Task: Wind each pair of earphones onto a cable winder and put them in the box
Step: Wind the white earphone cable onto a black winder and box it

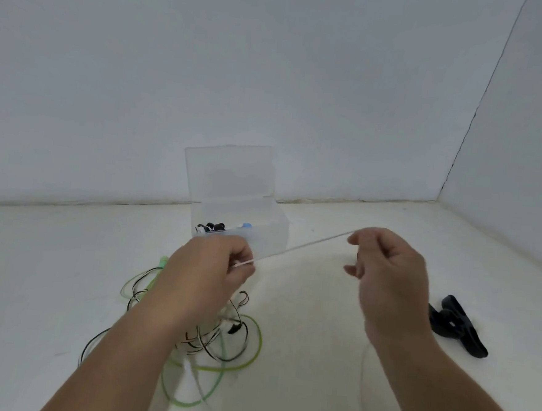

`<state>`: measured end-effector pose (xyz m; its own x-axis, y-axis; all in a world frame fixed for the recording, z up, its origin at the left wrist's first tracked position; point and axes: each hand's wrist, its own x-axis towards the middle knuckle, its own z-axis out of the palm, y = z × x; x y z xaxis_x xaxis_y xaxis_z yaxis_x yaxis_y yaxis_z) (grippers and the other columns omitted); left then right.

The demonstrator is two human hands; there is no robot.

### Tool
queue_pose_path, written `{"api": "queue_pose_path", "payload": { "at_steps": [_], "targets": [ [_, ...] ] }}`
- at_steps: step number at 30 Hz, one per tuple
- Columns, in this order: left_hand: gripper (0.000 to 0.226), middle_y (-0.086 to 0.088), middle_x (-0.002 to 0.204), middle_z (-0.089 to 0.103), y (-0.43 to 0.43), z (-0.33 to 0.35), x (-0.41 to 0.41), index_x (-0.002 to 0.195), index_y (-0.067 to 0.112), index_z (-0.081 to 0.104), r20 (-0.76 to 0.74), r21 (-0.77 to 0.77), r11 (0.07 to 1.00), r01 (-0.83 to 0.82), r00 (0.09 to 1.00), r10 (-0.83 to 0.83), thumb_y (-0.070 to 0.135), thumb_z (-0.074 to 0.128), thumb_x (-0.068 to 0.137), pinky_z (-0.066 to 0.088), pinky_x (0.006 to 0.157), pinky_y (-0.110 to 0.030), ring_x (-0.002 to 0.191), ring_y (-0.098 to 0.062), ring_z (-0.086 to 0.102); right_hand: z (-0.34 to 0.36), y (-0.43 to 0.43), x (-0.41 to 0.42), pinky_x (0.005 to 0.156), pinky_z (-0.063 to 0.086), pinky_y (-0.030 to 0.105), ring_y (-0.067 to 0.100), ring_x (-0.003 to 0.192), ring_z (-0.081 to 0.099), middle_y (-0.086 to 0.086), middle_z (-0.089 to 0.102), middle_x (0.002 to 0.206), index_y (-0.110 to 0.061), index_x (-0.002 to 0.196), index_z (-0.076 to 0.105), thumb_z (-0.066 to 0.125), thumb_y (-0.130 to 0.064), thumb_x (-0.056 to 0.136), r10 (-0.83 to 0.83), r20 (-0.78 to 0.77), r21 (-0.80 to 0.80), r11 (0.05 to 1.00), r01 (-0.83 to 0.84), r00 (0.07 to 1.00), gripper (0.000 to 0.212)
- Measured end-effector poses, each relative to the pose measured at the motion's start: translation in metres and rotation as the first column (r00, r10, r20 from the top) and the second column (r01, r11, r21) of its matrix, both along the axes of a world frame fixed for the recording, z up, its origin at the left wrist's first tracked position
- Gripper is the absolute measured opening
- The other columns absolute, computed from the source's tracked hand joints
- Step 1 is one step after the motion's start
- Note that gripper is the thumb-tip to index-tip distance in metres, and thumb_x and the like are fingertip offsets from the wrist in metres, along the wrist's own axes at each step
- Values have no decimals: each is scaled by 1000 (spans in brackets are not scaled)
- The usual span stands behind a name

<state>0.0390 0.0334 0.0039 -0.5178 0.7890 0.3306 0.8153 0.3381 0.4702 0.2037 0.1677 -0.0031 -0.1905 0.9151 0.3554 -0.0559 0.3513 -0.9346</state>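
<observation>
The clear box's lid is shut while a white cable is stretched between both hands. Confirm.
Wrong: in the head view the clear box stands with its lid open. The white cable does stretch between the left hand and right hand.

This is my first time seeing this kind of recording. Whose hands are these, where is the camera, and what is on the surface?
There is no machine here. A person works with bare hands, filmed by one camera worn on the head, looking forward and down. The left hand and the right hand each pinch a thin white cable, stretched between them. On the pale surface lies a tangle of green and black cables, partly under the left forearm. Behind it stands a clear box, lid up, with some earphones inside. A black clip-like piece lies to the right, untouched.
</observation>
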Motion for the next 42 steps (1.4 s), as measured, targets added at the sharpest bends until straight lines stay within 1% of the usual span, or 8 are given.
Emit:
{"api": "queue_pose_path", "payload": {
  "at_steps": [8,13,18,22,28,36,39,42],
  "targets": [
    [40,2,49,45,-4,-2,-13,62,11,49,-22,-64,996,-68,998,66,31,61,94,39,55,-36,50,-15,46,15,16,20,63,52,32,10,44,45,-2,48,56,-10,71,64,52,-9,94,-184,-163,-302,945,128,969,27],
    [44,6,42,44,-4,-5,-19,56,16,46,-2,-76,971,-226,974,226,32,59,95,31,50,-29,47,-10,46,14,24,24,60,42,36,22,53,47,7,54,62,-2,67,67,61,-8,84,-25,150,-332,940,74,988,19],
    [37,12,39,47,-1,-7,-18,74,18,64,163,27,974,-223,963,216,37,48,101,30,50,-28,42,-4,51,0,5,13,87,42,36,24,106,48,5,48,115,-14,129,54,62,-33,90,-165,786,152,986,73,596,44],
    [41,6,51,44,0,-9,-20,75,11,59,164,107,962,-252,958,233,38,46,101,27,50,-32,50,-12,44,10,-43,2,85,40,27,12,93,52,-9,52,96,-29,97,64,69,-35,86,-44,663,349,901,-257,747,14],
    [39,-12,75,58,2,-15,-26,87,12,58,149,93,951,-294,949,279,45,43,101,31,51,-31,55,-20,56,1,-95,-15,75,42,29,19,88,59,-4,65,90,-25,82,63,70,-54,78,275,945,-69,694,-717,175,30],
    [44,-7,128,43,-2,-9,-18,120,24,58,-100,15,879,-477,874,476,54,59,89,35,96,-42,122,-30,38,-3,-67,-10,79,42,27,15,90,56,-3,62,97,-24,85,57,55,-27,96,322,871,-10,767,-641,372,12],
    [31,11,108,65,-7,6,-6,104,29,66,105,273,961,-34,994,5,53,48,96,43,89,-27,104,-5,57,7,-49,-7,76,56,36,16,72,70,1,72,79,-13,79,60,55,-11,98,486,416,-147,870,-470,769,20],
    [13,10,74,70,-4,10,13,94,28,68,379,114,954,278,875,-301,39,61,95,44,62,-19,65,-3,59,20,-32,1,71,61,40,22,75,74,3,74,90,-6,84,61,50,-10,101,416,-104,-285,858,-428,903,21]
  ]
}}
